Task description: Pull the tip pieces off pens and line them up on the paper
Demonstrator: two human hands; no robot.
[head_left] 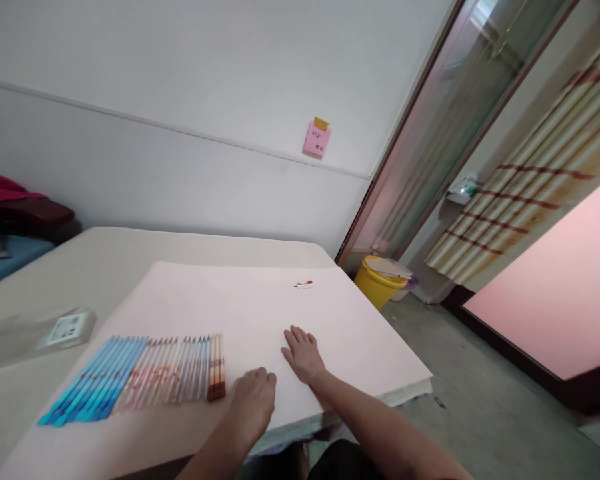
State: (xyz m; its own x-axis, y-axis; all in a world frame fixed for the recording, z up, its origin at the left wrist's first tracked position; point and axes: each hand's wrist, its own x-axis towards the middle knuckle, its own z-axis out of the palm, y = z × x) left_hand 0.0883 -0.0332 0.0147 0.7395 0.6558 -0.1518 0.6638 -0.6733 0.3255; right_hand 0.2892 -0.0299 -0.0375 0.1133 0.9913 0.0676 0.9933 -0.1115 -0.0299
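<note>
My left hand (253, 403) rests on the pale pink sheet with its fingers curled under, and nothing shows sticking out of it. Just left of it lies a neat row of several pencils, tips pointing away from me: blue ones (103, 377) at the far left, pink-and-white patterned ones (155, 373) in the middle, and tan ones with brown ends (217, 363) closest to the hand. My right hand (304, 355) lies flat on the sheet with fingers spread, holding nothing. Beyond it lie a short pencil piece (305, 283) and a small white piece (305, 287).
The pink sheet (360, 320) covers part of a cream table (125, 247). A clear plastic packet with a white label (67, 329) lies at left. A yellow bin (380, 283) stands on the floor at right. A pink note (317, 139) is taped to the wall.
</note>
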